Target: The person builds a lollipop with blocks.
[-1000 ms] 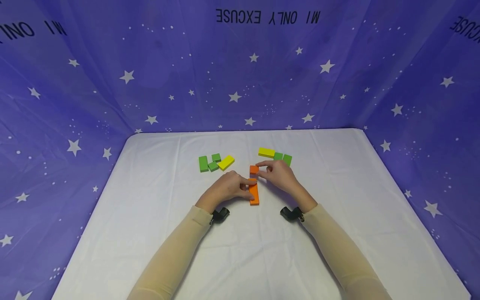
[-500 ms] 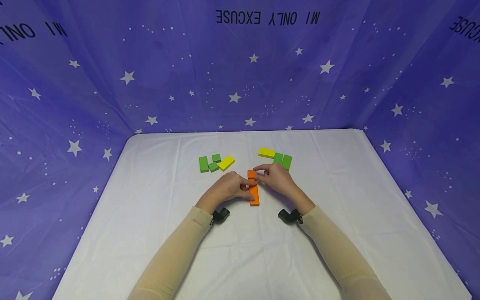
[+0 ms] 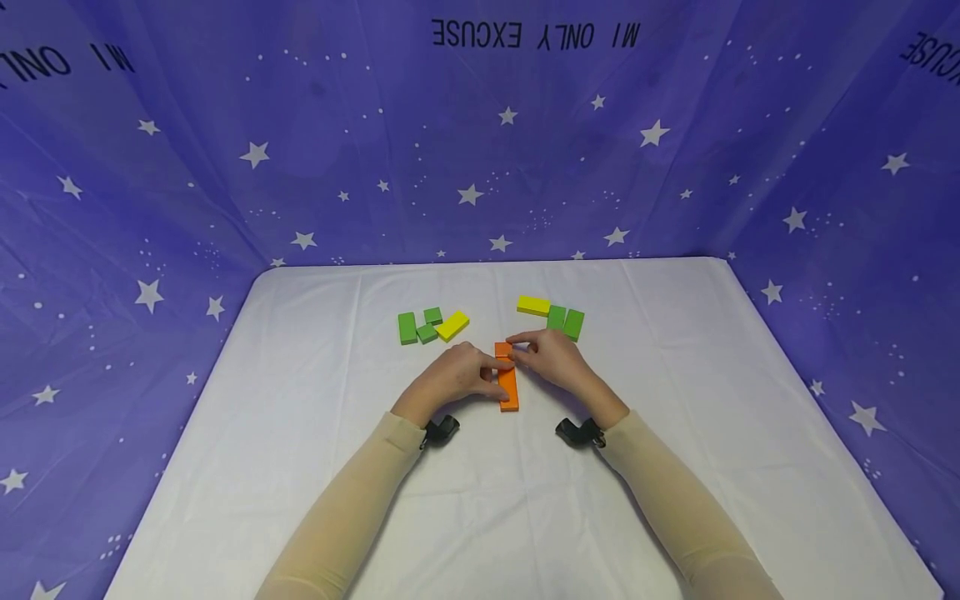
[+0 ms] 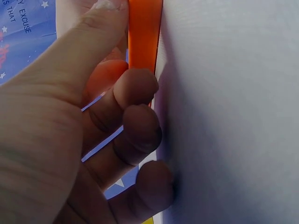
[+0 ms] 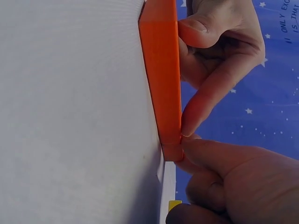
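A long orange block (image 3: 508, 385) lies flat on the white tablecloth, pointing away from the person. The left hand (image 3: 456, 372) holds it from the left side, thumb toward its near end and index finger toward its far end. Against that far end sits a small orange block (image 3: 502, 350), which the right hand (image 3: 557, 357) pinches between thumb and index finger. In the right wrist view the long block (image 5: 161, 74) and the small block (image 5: 173, 152) meet end to end with a thin seam. The left wrist view shows an orange block (image 4: 144, 37) beside the left hand's fingers.
Back left of the hands lie green blocks (image 3: 407, 328) and a yellow block (image 3: 453, 326). Behind the right hand are another yellow block (image 3: 533, 306) and green blocks (image 3: 574, 324). A purple star-patterned curtain (image 3: 480, 150) surrounds the table (image 3: 300, 350) at back and sides.
The right hand has brought the small orange block nearer and slightly left, closing the gap to the long block's far end. The left hand and the long block have stayed in place.
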{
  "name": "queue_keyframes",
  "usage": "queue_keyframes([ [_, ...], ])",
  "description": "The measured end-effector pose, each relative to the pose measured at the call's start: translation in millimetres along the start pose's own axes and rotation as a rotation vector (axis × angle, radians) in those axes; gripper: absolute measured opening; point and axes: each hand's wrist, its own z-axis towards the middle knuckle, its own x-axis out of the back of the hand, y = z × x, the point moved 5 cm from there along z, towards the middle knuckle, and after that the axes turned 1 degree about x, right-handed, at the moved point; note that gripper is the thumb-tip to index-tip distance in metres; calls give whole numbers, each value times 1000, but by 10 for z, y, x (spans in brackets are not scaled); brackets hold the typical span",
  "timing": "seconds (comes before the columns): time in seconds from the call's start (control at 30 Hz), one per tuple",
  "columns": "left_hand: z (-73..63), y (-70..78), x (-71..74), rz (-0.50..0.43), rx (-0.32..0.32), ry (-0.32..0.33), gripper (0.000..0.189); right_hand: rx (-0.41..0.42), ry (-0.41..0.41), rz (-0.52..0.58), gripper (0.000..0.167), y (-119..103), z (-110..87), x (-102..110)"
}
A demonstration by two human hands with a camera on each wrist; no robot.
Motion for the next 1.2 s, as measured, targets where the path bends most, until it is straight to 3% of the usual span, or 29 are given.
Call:
queue_keyframes([
  [0.2,-10,-8,-3,-6,17,4,56,-9,-20,1,27,20,-8,-19],
  [0.53,1,-64,34,93,79,82,75,9,-3,-17,27,36,-6,-18],
  [0.73,7,-60,24,124,62,86,70,3,-9,-18,26,40,-13,-29],
  [1.2,2,-55,30,95,65,54,64,-1,-13,-12,26,50,-6,-23],
])
